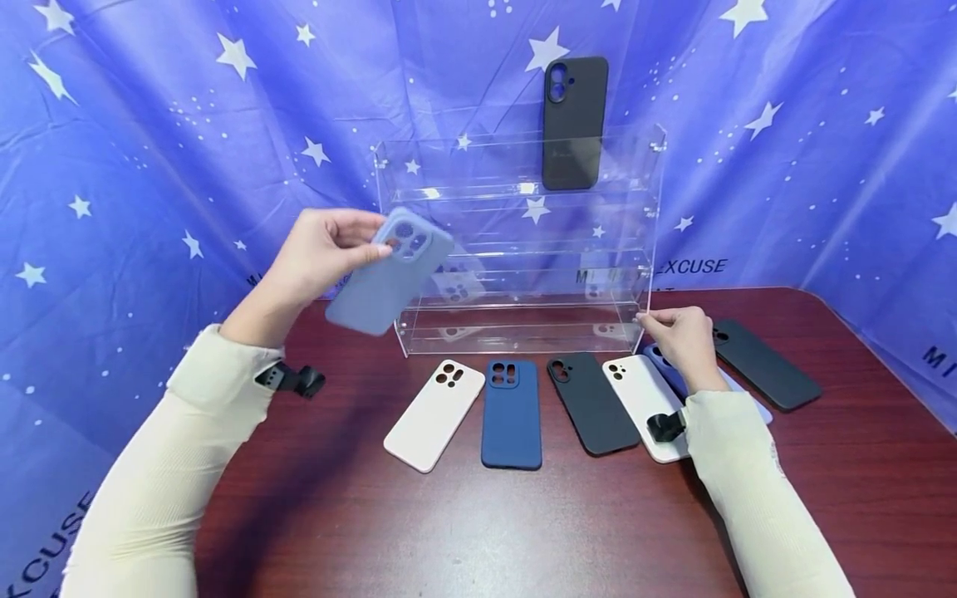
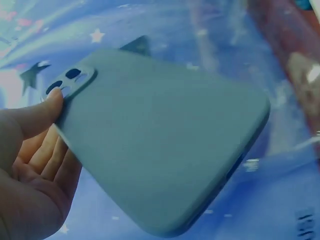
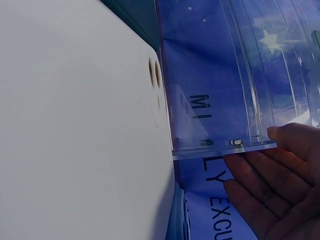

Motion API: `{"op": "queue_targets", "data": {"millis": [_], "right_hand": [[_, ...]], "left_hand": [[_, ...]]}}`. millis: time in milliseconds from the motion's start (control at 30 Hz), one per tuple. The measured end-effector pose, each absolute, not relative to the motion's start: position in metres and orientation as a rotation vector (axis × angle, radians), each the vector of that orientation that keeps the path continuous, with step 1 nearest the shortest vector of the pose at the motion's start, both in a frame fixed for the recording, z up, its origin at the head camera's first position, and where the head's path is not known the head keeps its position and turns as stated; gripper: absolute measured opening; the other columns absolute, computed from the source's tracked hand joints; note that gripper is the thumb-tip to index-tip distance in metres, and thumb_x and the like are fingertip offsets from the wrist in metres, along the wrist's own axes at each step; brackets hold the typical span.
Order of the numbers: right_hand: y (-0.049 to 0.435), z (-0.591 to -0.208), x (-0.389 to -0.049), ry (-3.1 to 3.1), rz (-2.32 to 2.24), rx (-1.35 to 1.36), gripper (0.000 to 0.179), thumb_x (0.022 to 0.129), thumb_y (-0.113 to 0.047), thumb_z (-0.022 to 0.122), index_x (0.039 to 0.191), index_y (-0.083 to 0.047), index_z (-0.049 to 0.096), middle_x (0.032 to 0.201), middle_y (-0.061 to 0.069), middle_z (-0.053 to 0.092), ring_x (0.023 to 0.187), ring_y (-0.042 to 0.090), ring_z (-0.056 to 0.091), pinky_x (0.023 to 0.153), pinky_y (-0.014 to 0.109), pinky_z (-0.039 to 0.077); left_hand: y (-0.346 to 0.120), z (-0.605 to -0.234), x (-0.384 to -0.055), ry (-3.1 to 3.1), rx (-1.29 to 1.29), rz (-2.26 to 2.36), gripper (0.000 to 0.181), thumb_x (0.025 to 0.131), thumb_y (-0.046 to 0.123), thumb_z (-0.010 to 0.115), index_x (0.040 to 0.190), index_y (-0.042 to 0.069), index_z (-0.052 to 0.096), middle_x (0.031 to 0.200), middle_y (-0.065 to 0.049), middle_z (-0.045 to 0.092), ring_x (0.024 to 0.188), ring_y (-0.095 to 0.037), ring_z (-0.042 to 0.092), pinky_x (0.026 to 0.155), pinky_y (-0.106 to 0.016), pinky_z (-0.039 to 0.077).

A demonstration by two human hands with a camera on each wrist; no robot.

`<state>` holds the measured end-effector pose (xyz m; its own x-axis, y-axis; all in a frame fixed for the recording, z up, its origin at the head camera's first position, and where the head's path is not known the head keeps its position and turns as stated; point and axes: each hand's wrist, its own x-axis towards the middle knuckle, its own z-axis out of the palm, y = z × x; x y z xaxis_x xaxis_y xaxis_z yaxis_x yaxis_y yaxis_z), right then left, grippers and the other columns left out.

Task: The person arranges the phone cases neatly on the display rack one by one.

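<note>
Clear acrylic tiered rack, set on a dark red tabletop in front of a blue star-printed curtain. Upright on the rack's top tier, towards its right end, a black phone case. Tilted in mid-air before the rack's left end, a pale blue case, pinched at its camera end between thumb and fingers of the left hand. Low on the rack's right edge, the right hand, in a narrow pinch on the side panel.

By the look of things, early in the work: one case on the rack, one in hand but off the rack, at least six left lying flat. In a loose row in front of the rack, left to right: a cream case, a navy case, a flat black case, a white case. Near the rack's right corner, a violet-blue case, partly hidden by the right arm, and a dark grey case.

Only in the left wrist view, slots along the pale blue case's bottom edge. Clearer in the right wrist view than from the head: thumb and fingers on opposite sides of the rack's edge, beside a small metal fastener.
</note>
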<state>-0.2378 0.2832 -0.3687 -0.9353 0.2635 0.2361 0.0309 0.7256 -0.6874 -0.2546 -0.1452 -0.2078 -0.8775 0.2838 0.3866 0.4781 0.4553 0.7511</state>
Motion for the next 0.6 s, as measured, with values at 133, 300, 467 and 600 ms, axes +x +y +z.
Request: {"op": "queue_targets", "data": {"millis": [133, 300, 467, 600], "right_hand": [[0.282, -0.370, -0.240, -2.611, 1.034, -0.226, 0.034, 0.093, -0.029, 0.059, 0.106, 0.001, 0.070, 0.105, 0.023, 0.067, 0.104, 0.039, 0.052, 0.077, 0.044, 0.042], [0.281, -0.371, -0.240, -2.609, 1.021, -0.210, 0.033, 0.093, -0.029, 0.060, 0.104, 0.000, 0.071, 0.102, 0.022, 0.068, 0.090, 0.032, 0.054, 0.066, 0.033, 0.040], [0.282, -0.371, -0.239, -2.594, 1.020, -0.196, 0.032, 0.093, -0.029, 0.060, 0.103, 0.000, 0.071, 0.100, 0.021, 0.068, 0.080, 0.029, 0.052, 0.061, 0.031, 0.038], [0.283, -0.369, -0.238, -2.596, 1.024, -0.203, 0.033, 0.092, -0.029, 0.060, 0.103, -0.001, 0.072, 0.100, 0.021, 0.068, 0.081, 0.029, 0.053, 0.059, 0.030, 0.038]], "left_hand": [[-0.134, -0.185, -0.260, -2.377, -0.629, -1.376, 0.034, 0.079, 0.006, 0.075, 0.110, -0.005, 0.067, 0.085, -0.003, 0.074, 0.070, 0.000, 0.066, 0.062, -0.016, 0.053], [-0.114, -0.163, -0.272, -2.304, -0.648, -1.355, 0.034, 0.079, 0.007, 0.075, 0.111, -0.003, 0.066, 0.101, -0.015, 0.070, 0.075, 0.000, 0.066, 0.073, -0.019, 0.055], [-0.092, -0.146, -0.287, -2.206, -0.672, -1.434, 0.031, 0.078, 0.002, 0.075, 0.107, -0.004, 0.067, 0.101, -0.017, 0.070, 0.076, -0.004, 0.067, 0.079, -0.022, 0.055], [-0.078, -0.136, -0.300, -2.094, -0.706, -1.529, 0.028, 0.077, -0.002, 0.074, 0.104, -0.006, 0.066, 0.099, -0.017, 0.070, 0.080, -0.008, 0.068, 0.083, -0.022, 0.054]]}}
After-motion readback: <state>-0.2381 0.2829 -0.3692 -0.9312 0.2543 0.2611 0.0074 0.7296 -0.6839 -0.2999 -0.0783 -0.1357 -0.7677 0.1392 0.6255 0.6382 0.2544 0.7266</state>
